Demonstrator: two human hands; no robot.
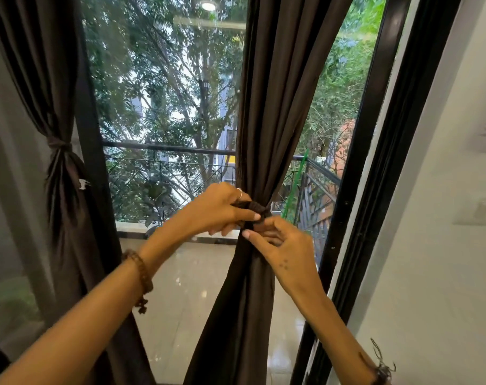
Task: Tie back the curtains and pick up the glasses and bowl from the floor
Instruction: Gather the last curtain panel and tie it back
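Observation:
A dark brown curtain hangs in the middle of the glass door, gathered into a narrow waist. A brown tie band wraps around that waist. My left hand grips the band from the left, thumb pressing on its end. My right hand pinches the band just below and to the right. A second brown curtain on the left hangs gathered, with its own tie knotted around it. No glasses or bowl are in view.
Black door frames stand right of the curtain, with a white wall beyond. Through the glass I see a tiled balcony floor, a black railing and trees.

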